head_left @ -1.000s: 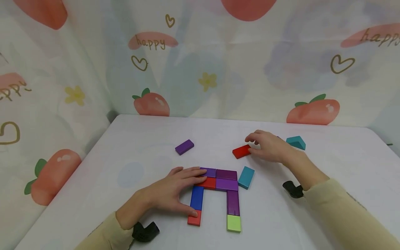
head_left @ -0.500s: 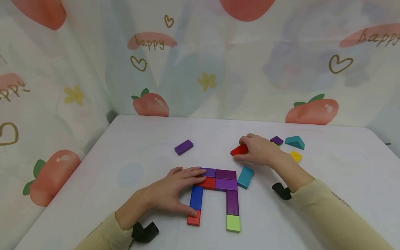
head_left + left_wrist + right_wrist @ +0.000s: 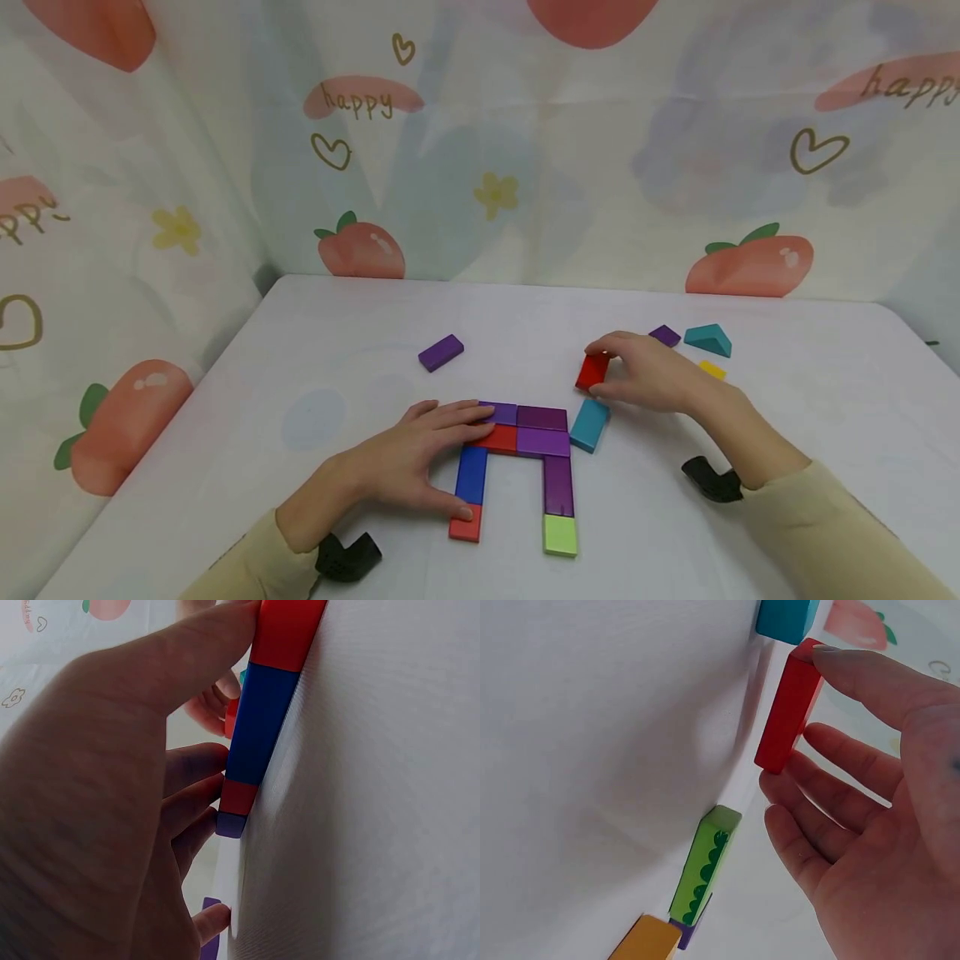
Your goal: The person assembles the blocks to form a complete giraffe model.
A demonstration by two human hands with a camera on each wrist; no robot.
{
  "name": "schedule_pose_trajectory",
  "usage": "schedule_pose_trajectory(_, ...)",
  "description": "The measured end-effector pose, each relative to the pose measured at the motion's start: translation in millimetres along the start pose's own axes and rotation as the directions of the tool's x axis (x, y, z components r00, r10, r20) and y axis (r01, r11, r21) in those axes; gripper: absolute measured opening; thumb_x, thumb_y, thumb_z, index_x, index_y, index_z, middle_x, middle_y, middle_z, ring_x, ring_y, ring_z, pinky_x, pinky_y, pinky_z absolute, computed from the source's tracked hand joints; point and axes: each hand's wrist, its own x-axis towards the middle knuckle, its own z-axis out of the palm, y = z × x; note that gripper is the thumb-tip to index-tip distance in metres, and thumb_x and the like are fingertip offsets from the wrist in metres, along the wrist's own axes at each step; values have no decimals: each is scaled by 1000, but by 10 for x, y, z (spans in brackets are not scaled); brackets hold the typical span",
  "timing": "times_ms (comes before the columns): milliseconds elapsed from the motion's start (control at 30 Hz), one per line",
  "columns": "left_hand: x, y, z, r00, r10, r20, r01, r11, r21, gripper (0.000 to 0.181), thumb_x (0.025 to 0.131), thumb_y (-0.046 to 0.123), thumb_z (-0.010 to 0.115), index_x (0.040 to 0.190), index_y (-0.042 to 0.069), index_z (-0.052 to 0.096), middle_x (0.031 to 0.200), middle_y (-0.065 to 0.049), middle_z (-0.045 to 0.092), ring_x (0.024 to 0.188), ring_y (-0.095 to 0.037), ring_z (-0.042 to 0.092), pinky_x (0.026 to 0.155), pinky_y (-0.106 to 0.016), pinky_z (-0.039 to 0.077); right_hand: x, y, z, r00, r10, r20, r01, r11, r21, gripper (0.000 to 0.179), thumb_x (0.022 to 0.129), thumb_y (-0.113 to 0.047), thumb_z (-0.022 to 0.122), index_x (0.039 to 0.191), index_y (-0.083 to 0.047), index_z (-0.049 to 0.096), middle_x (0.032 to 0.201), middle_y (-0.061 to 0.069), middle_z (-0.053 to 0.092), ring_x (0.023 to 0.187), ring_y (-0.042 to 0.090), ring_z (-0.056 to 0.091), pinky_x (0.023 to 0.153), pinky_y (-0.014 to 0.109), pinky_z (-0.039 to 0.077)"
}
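My right hand (image 3: 648, 372) pinches a red rectangular block (image 3: 591, 373) by its ends, thumb at one and fingers at the other. It is clearest in the right wrist view, the block a little above the table or on it; I cannot tell which. My left hand (image 3: 405, 454) lies with spread, extended fingers along the left side of an arch-shaped layout of flat blocks. Its thumb touches the lower red block (image 3: 465, 528), and its fingertips touch the upper red block (image 3: 501, 439) and violet block (image 3: 506, 412). Between them lies a blue block (image 3: 472, 475).
A teal block (image 3: 590, 425) sits slantwise against the layout's right side. Purple blocks (image 3: 558, 487) and a lime block (image 3: 560, 536) form its right leg. Loose pieces include a purple block (image 3: 441, 353), a teal wedge (image 3: 708, 340), a yellow block (image 3: 712, 370) and a green block (image 3: 705, 866).
My right hand has reached the red block, gripped it and turned it more upright in view, shifting it slightly right and nearer the teal block. My left hand has stayed put.
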Motion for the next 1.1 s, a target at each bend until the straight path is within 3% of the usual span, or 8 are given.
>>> schedule_pose_trajectory(367,-9,10,-7,1000,-7,5,7,1000,-7,89,83,63,73,155,20,43,164,13,23,151,-7,13,119,-55,9,-179,65,24,998,-65,-19,65,998,-27,43,89,-18,78,126,-1,66,123,14,65,116,36,57,93,51,53)
schedule_pose_trajectory(600,-7,3,2,1000,7,1,-7,1000,-7,89,83,63,73,155,19,43,164,12,23,150,-7,14,119,-54,9,-214,111,60,998,-53,-40,53,999,-5,40,93,-20,74,128,-1,66,124,15,64,118,38,56,97,54,49)
schedule_pose_trajectory(1100,-4,16,-6,1000,1,2,-1,1000,2,90,83,63,73,155,19,43,164,13,23,151,-7,13,119,-53,8,-204,113,83,998,-48,-40,47,999,-8,39,93,-19,74,129,-4,67,119,11,63,105,29,59,89,47,54)
